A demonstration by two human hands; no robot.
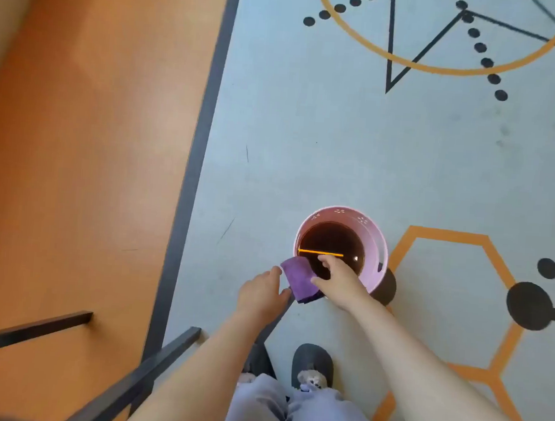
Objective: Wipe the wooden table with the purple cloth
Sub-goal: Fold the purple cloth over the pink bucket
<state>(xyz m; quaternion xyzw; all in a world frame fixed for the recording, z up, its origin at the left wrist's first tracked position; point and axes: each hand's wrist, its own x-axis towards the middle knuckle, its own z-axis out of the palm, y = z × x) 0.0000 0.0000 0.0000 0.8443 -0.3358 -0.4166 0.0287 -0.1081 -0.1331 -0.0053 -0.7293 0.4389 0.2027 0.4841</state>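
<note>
The purple cloth (298,283) is folded and held between both hands, low over the floor at the near-left rim of a pink bucket (376,247). My left hand (261,295) touches the cloth's left edge with fingers and thumb. Over the cloth's right side, my right hand (338,280) pinches it, partly above the bucket's mouth. The wooden table (76,150) fills the left of the view, its orange-brown top edged by a dark frame.
The bucket holds dark liquid with an orange line across it. It stands on a pale grey floor (324,131) with orange and black patterns. Dark chair rails (147,362) lie at lower left. My legs and a dark slipper (313,364) are below.
</note>
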